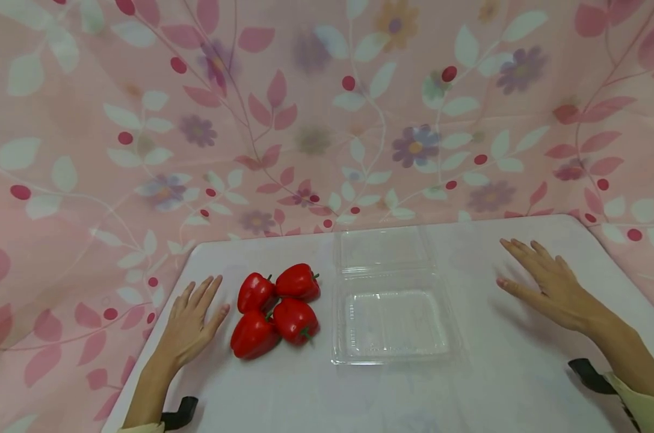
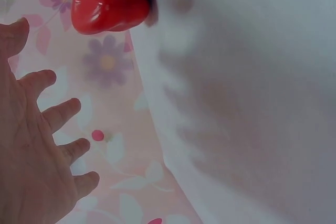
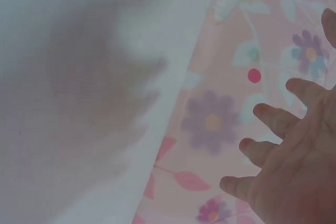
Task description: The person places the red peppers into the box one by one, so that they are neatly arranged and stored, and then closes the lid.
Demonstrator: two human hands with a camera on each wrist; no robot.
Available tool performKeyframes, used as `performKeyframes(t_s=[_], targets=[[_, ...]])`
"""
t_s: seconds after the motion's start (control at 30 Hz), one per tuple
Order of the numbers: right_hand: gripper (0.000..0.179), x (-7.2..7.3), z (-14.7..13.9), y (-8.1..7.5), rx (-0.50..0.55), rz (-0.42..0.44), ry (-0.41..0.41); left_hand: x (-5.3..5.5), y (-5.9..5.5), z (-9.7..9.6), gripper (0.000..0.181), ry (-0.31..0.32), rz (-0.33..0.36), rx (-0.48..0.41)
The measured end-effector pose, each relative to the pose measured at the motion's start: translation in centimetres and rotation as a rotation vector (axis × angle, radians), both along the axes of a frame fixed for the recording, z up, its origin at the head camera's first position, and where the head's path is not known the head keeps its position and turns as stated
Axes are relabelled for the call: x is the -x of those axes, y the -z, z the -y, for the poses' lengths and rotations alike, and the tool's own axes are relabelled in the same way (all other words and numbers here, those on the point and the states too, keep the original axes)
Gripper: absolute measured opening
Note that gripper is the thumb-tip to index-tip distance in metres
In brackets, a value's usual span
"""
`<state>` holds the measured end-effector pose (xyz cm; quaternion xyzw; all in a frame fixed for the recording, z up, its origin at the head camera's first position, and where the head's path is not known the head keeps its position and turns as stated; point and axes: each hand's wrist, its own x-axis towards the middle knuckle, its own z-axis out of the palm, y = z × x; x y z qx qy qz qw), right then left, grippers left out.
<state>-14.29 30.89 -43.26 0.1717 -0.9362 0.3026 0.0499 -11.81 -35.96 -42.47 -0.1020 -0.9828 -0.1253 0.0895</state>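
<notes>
Fingers (image 1: 210, 293) straight and spread on both hands in the head view, nothing held; left hand (image 1: 188, 328) just beside four red peppers (image 1: 295, 320), not touching; right hand (image 1: 559, 296) apart from the clear plastic container (image 1: 397, 325), which lies open on the white table (image 1: 500, 391) between peppers and that hand; left wrist view: fingers apart, red peppers at top edge; right wrist view: fingers spread, palm bare; step judged a ready stance, pre-grasp; a pick calls for the left hand shifting inward, then curling round the nearest pepper.
</notes>
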Motion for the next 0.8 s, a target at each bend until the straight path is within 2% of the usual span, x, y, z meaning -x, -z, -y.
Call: performKeyframes(t_s=[0.2, 0.4, 0.47, 0.63, 0.8], targets=[[0.077, -0.5, 0.7, -0.5, 0.088, 0.043, -0.050, -0.3, -0.2, -0.6, 0.071, 0.017, 0.007, -0.014], [0.079, -1.1, 1.3, -1.2, 0.110, 0.179, -0.039, -0.7, -0.7, -0.9, 0.072, 0.012, 0.027, -0.029], [0.080, -1.2, 1.4, -1.1, 0.108, 0.201, -0.033, -0.7, -0.8, -1.1, 0.072, 0.013, 0.034, -0.036], [0.079, -1.7, 2.1, -0.7, 0.139, 0.193, -0.034, -0.8, -1.2, -1.3, 0.070, 0.023, 0.038, -0.050], [0.080, -2.0, 2.9, -0.4, 0.114, 0.162, -0.056, -1.2, -1.3, -1.7, 0.070, 0.002, 0.066, -0.052]])
